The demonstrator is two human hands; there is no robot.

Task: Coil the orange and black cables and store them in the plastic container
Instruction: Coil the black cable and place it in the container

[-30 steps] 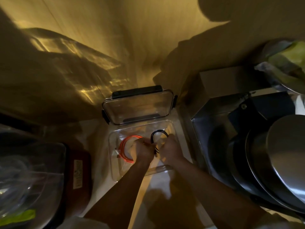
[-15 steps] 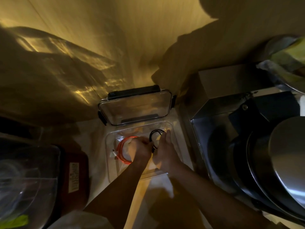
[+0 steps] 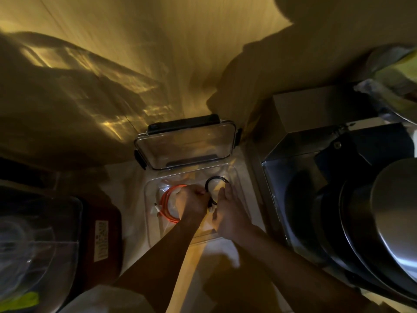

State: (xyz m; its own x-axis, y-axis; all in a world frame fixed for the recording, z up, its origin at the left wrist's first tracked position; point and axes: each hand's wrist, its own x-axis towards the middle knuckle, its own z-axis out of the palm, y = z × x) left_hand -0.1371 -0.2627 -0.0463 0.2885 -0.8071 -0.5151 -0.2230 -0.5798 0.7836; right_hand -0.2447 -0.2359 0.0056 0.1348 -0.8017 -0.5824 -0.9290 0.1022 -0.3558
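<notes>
A clear plastic container (image 3: 150,213) sits open on the counter, its lid (image 3: 185,144) with black clips leaning up behind it. Inside on the left lies the coiled orange cable (image 3: 165,205). On the right, the coiled black cable (image 3: 213,180) is in the container. My left hand (image 3: 191,202) is a closed fist inside the container, pinching the black cable's near side. My right hand (image 3: 226,210) rests beside it with fingers stretched toward the black loop, touching it. The lower part of the black coil is hidden by both hands.
A metal rack (image 3: 279,159) with stacked dark pans and a steel lid (image 3: 397,218) stands close on the right. A dark red box (image 3: 101,233) and a clear bowl (image 3: 33,242) sit on the left. A wooden wall rises behind the container.
My right hand has opened its fingers and stretched them forward along the black loop. My left hand stays in place, fisted.
</notes>
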